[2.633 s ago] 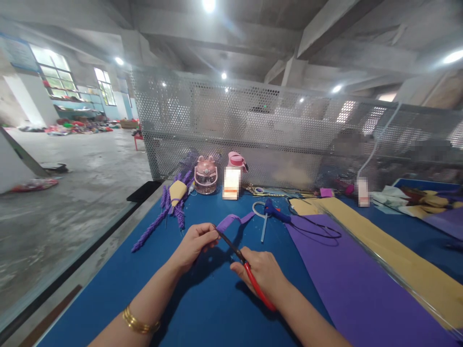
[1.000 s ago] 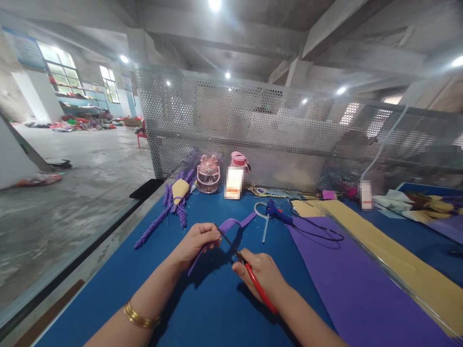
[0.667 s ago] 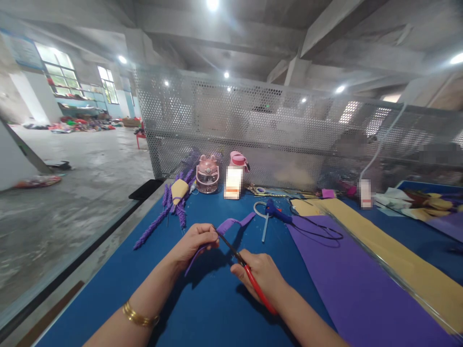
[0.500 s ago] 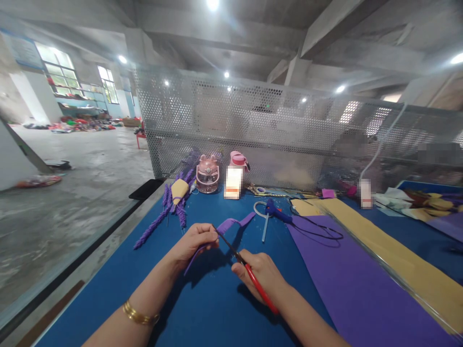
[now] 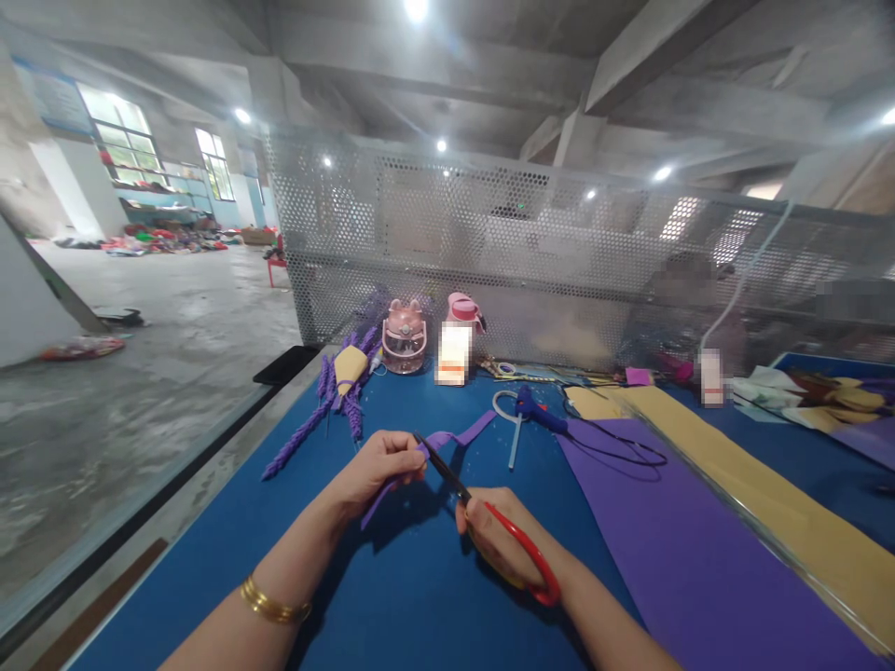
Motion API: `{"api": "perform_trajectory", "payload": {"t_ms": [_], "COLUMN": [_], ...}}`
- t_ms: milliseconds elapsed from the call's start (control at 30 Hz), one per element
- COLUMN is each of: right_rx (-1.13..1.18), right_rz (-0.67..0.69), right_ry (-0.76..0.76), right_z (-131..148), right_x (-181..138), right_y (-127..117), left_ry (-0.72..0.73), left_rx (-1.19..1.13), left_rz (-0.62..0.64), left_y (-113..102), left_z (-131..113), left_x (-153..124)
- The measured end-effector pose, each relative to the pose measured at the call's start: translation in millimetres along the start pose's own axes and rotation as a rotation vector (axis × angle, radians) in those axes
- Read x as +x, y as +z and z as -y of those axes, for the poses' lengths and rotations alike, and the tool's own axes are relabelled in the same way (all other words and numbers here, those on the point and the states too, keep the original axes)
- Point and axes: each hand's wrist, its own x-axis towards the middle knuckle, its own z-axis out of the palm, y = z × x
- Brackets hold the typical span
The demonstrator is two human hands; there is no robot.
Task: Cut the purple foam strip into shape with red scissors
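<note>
My left hand (image 5: pixel 392 464) pinches a narrow purple strip (image 5: pixel 475 428), whose far end trails toward the glue gun and whose near end hangs below my fingers. In my right hand (image 5: pixel 504 529) is a pair of scissors (image 5: pixel 526 550) with red handles. Their dark blades point up and left, slightly parted, and meet the strip beside my left fingertips. Beyond my hands lies a blue glue gun (image 5: pixel 535 410) with a clear glue stick. A bundle of purple flower stems (image 5: pixel 300 442) with a yellow wrap (image 5: pixel 350 370) rests at the left.
A pink bottle (image 5: pixel 405 340) stands at the back near the perforated metal screen (image 5: pixel 573 252). Purple sheet material (image 5: pixel 685 540) and yellow sheet material (image 5: pixel 741 457) cover the right side of the blue table (image 5: pixel 412 596). A black cord (image 5: pixel 629 458) runs over the purple sheet.
The scissors' handles have spread apart and the blades have parted at the strip. My left hand keeps its hold on the strip, nearly unmoved.
</note>
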Motion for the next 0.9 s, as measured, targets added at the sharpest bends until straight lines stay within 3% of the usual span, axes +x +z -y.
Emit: {"api": "perform_trajectory", "payload": {"t_ms": [200, 400, 767, 900], "right_rx": [0.262, 0.358, 0.302, 0.133], "right_rz": [0.067, 0.109, 0.145, 0.097], "right_ry": [0.084, 0.047, 0.035, 0.017], "right_z": [-2.4, 4.6, -1.9, 4.1], "right_x": [-2.4, -1.3, -0.7, -0.5], "right_y": [0.7, 1.0, -1.7, -1.9], "left_ry": [0.005, -0.004, -0.018, -0.001], "left_rx": [0.044, 0.063, 0.074, 0.067], "left_rz": [-0.004, 0.016, 0.046, 0.03], "left_y": [-1.0, -4.3, -5.2, -5.3], "left_z": [0.5, 2.8, -0.5, -0.1], "left_x": [0.6, 1.0, 1.0, 0.7]}}
